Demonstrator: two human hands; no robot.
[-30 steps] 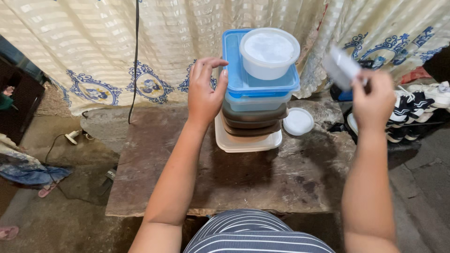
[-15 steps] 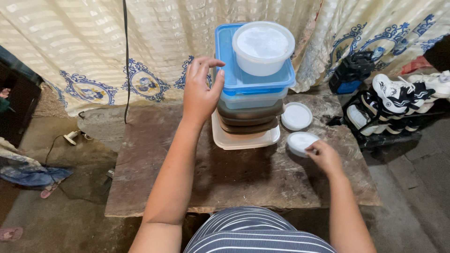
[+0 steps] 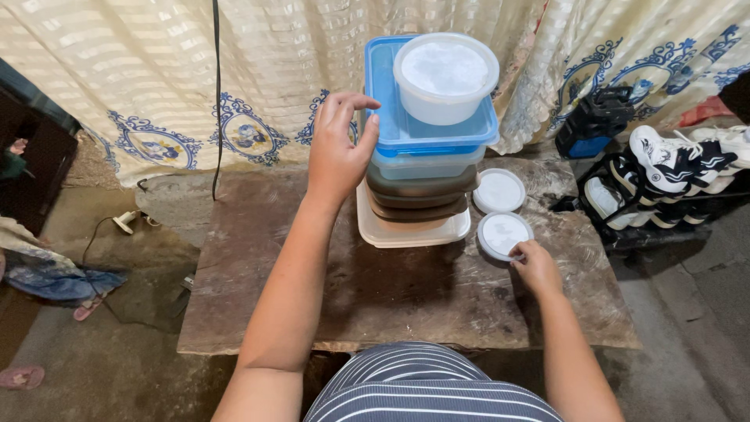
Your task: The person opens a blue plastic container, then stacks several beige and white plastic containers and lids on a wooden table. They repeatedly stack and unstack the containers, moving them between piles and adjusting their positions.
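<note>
On the table (image 3: 312,312), the right hand's (image 3: 535,268) fingers still pinch the just-lowered round white lid (image 3: 504,234).

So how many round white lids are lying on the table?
2. One round white lid lies beside the stack of containers; the nearer lid lies just in front, touched by the right hand. None seem hidden.

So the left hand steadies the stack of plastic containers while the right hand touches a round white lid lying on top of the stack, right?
Not quite. The head view shows the right hand touching a round white lid lying on the wooden table, beside the stack of plastic containers; the left hand does steady it.
</note>
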